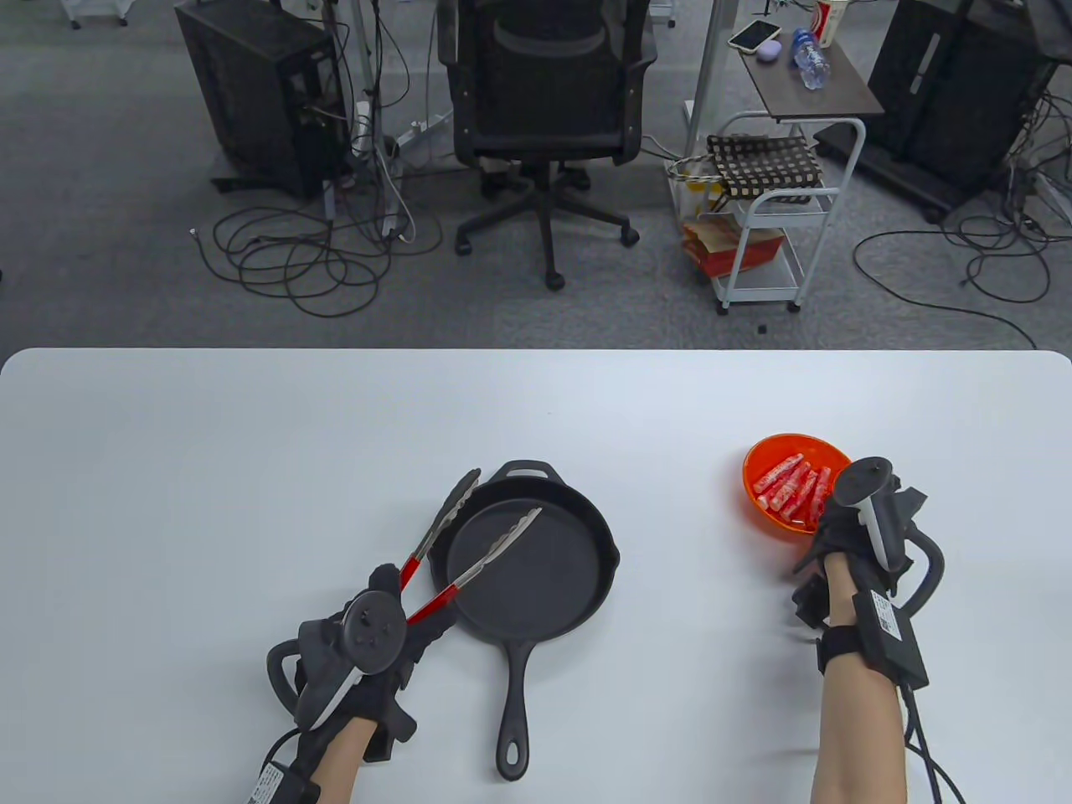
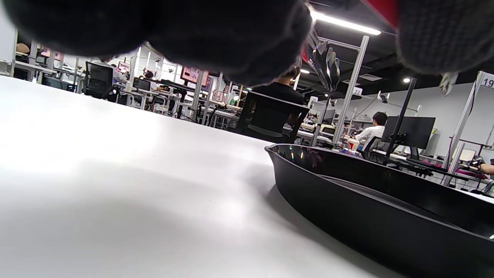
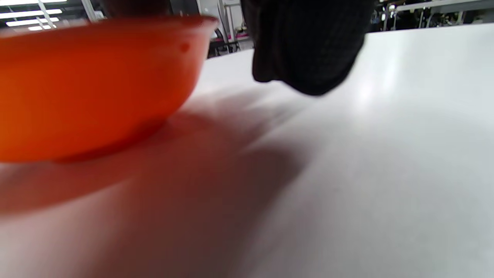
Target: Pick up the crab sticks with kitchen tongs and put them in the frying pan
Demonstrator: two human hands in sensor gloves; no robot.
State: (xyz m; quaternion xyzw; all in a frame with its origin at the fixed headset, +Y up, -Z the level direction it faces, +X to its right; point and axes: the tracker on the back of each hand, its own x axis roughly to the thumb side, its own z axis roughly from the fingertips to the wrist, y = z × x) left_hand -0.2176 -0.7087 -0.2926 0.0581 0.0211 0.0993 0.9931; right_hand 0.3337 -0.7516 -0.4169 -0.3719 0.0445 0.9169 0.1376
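My tongs, red-handled with steel tips, gape open, one tip over the black pan, which holds nothing. The crab sticks, red and white, lie heaped in the orange bowl well to its right.

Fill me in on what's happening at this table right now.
A person in sensor gloves is working at a white table. Their left hand holds red-handled kitchen tongs, arms spread apart with nothing between the tips, over the empty black frying pan. Their right hand is at the near rim of the orange bowl, where the crab sticks lie untouched.
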